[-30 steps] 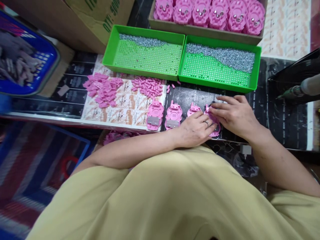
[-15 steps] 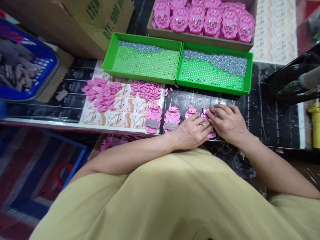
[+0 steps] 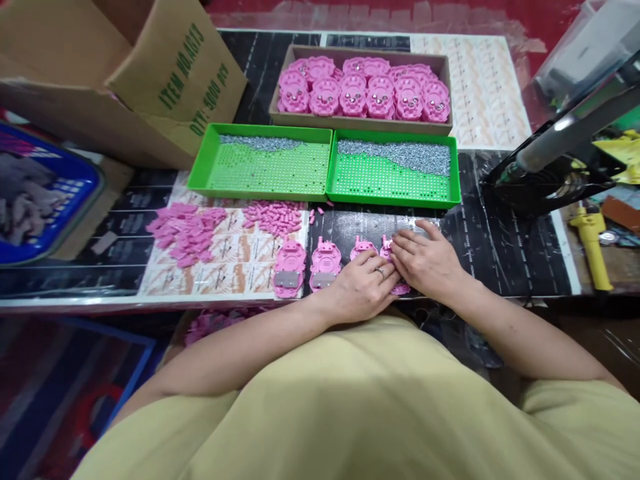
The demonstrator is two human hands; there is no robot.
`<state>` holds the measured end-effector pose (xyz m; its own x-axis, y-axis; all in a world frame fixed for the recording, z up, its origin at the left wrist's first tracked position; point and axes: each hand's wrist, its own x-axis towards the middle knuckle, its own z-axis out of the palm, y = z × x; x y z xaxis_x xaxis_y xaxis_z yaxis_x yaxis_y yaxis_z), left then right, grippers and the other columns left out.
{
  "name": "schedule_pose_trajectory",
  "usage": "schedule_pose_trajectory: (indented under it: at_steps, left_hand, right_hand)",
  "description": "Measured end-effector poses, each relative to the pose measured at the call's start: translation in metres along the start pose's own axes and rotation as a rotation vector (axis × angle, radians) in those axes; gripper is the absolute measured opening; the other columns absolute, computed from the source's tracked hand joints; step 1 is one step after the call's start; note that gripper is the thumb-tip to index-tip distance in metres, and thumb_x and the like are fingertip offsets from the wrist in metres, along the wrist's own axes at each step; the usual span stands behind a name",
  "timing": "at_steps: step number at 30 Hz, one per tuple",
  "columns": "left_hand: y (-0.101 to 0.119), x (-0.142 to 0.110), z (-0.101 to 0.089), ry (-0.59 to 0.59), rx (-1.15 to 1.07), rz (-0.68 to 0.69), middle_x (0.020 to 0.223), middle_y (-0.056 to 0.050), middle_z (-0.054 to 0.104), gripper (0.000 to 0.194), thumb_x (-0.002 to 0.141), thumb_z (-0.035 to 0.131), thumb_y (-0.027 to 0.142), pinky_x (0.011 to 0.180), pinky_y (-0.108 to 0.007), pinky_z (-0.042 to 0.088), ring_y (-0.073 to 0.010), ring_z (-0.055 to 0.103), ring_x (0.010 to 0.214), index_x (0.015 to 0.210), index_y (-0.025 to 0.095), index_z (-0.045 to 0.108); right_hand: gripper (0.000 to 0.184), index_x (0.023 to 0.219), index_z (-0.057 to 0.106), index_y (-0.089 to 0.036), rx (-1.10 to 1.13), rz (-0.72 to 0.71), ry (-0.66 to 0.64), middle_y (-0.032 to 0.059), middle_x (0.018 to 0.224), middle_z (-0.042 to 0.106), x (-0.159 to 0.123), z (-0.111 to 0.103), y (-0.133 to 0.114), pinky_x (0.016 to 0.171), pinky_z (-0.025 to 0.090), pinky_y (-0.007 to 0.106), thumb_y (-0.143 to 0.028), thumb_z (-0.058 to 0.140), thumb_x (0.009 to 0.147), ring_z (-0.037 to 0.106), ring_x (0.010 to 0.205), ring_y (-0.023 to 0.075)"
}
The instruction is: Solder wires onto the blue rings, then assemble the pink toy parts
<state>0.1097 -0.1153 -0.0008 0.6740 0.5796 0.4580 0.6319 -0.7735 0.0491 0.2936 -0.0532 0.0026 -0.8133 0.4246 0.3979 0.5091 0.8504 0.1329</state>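
- Your left hand [image 3: 363, 287] lies palm down, fingers across the rightmost pink case [image 3: 385, 251]; a ring [image 3: 381, 270] sits on one finger.
- Your right hand [image 3: 425, 260] reaches in from the other side, fingertips bent over that case and meeting the left fingers.
- Grip: cannot tell whether either hand grasps the case or only rests on it; the fingers hide most of it and any small part beneath.
- Location: the rightmost case lies on the surface [image 3: 530, 260] at its near edge, last in a row of four.
- Third case [image 3: 363, 249] is just beside it, its lower part behind your left hand.
- Second case [image 3: 326, 260] and first case [image 3: 289, 257] lie flat further left, each with a grey plate across its lower part.
- A small pink stub sticks out at the top left of the second, third and rightmost cases.
- Beyond the row: a heap of pink pegs [image 3: 275, 218] and, left of it, a pile of flat pink parts [image 3: 185, 233].
- Behind these, left tray [image 3: 270, 177] and right tray [image 3: 390, 183], both green, stand end to end, holding small silvery pieces.
- Behind the trays, a shallow cardboard box [image 3: 360, 122] holds stacked pink cases [image 3: 353, 97].
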Motion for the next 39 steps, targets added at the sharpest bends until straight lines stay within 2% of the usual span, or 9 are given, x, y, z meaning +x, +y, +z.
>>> schedule_pose_trajectory:
  at_steps: [7, 13, 18, 20, 23, 25, 29, 34, 39]
  left_hand:
    - [-0.003, 0.001, -0.001, 0.021, -0.005, 0.017, 0.098, -0.012, 0.076, 0.024, 0.094, 0.060, 0.028, 0.091, -0.041, 0.055, -0.0237, 0.070, 0.092, 0.103, 0.008, 0.072]
    - [0.001, -0.001, -0.002, -0.071, -0.059, 0.002, 0.104, -0.016, 0.075, 0.029, 0.093, 0.059, 0.026, 0.091, -0.044, 0.055, -0.0266, 0.069, 0.098, 0.113, 0.007, 0.070]
    - [-0.020, 0.016, -0.022, -0.061, -0.078, -0.017, 0.111, -0.016, 0.073, 0.036, 0.093, 0.058, 0.037, 0.081, -0.041, 0.054, -0.0265, 0.067, 0.097, 0.114, 0.011, 0.070]
    - [-0.045, 0.045, -0.030, -0.041, -0.013, -0.026, 0.105, -0.013, 0.073, 0.030, 0.096, 0.054, 0.034, 0.075, -0.038, 0.051, -0.0240, 0.066, 0.090, 0.110, 0.015, 0.072]
    - [-0.085, 0.115, -0.023, -0.123, 0.016, -0.074, 0.098, -0.011, 0.072, 0.029, 0.097, 0.050, 0.027, 0.078, -0.040, 0.049, -0.0253, 0.064, 0.092, 0.096, 0.016, 0.076]
    - [-0.103, 0.166, -0.004, -0.210, 0.007, -0.130, 0.100, -0.012, 0.070, 0.024, 0.092, 0.054, 0.021, 0.084, -0.044, 0.049, -0.0287, 0.062, 0.100, 0.087, 0.015, 0.076]
    - [-0.113, 0.240, 0.052, -0.286, 0.012, -0.182, 0.097, -0.013, 0.069, 0.019, 0.079, 0.060, 0.008, 0.094, -0.047, 0.046, -0.0319, 0.059, 0.110, 0.090, 0.012, 0.075]
    - [-0.116, 0.265, 0.106, -0.275, 0.064, -0.213, 0.093, -0.011, 0.070, 0.019, 0.074, 0.068, 0.014, 0.102, -0.054, 0.040, -0.0336, 0.056, 0.113, 0.092, 0.012, 0.075]
    - [-0.125, 0.265, 0.120, -0.368, 0.067, -0.255, 0.096, -0.012, 0.069, 0.026, 0.069, 0.072, 0.013, 0.107, -0.058, 0.033, -0.0365, 0.054, 0.117, 0.095, 0.010, 0.074]
  right_hand:
    - [0.024, 0.094, 0.076, -0.021, 0.026, 0.106, 0.028, 0.0013, 0.108, 0.077, -0.005, 0.003, -0.001, 0.099, 0.043, 0.040, -0.025, 0.054, 0.099, 0.065, 0.113, 0.0212]
    - [0.021, 0.094, 0.079, -0.023, 0.242, 0.251, 0.063, 0.0096, 0.112, 0.074, -0.006, -0.004, 0.002, 0.083, 0.052, 0.039, -0.030, 0.059, 0.096, 0.065, 0.102, 0.0230]
    - [0.014, 0.089, 0.074, -0.025, 0.343, 0.533, 0.834, 0.0002, 0.081, 0.072, -0.025, -0.038, 0.039, 0.071, 0.052, 0.029, -0.017, 0.063, 0.092, 0.067, 0.076, 0.0144]
    - [0.017, 0.104, 0.072, -0.029, 0.349, 0.631, 1.065, 0.0017, 0.098, 0.073, -0.034, -0.050, 0.064, 0.076, 0.053, 0.031, -0.022, 0.070, 0.088, 0.068, 0.089, 0.0159]
    - [0.054, 0.130, 0.059, -0.033, 0.688, 0.668, 0.854, 0.0077, 0.130, 0.065, -0.038, -0.060, 0.097, 0.090, 0.054, 0.039, -0.035, 0.079, 0.080, 0.065, 0.113, 0.0214]
    - [0.050, 0.124, 0.062, -0.033, 0.873, 0.652, 0.675, 0.0074, 0.119, 0.070, -0.036, -0.063, 0.109, 0.086, 0.057, 0.039, -0.039, 0.081, 0.078, 0.068, 0.104, 0.0213]
    - [0.041, 0.112, 0.067, -0.031, 0.797, 0.681, 0.781, 0.0017, 0.093, 0.073, -0.034, -0.064, 0.110, 0.070, 0.058, 0.033, -0.032, 0.085, 0.074, 0.068, 0.078, 0.0171]
    - [0.034, 0.104, 0.070, -0.027, 0.836, 0.665, 0.818, -0.0009, 0.083, 0.072, -0.049, -0.068, 0.100, 0.060, 0.053, 0.030, -0.030, 0.084, 0.073, 0.065, 0.066, 0.0145]
    - [0.043, 0.123, 0.066, -0.031, 0.877, 0.750, 0.687, -0.0027, 0.083, 0.076, -0.059, -0.072, 0.095, 0.065, 0.054, 0.032, -0.034, 0.077, 0.082, 0.064, 0.063, 0.0144]
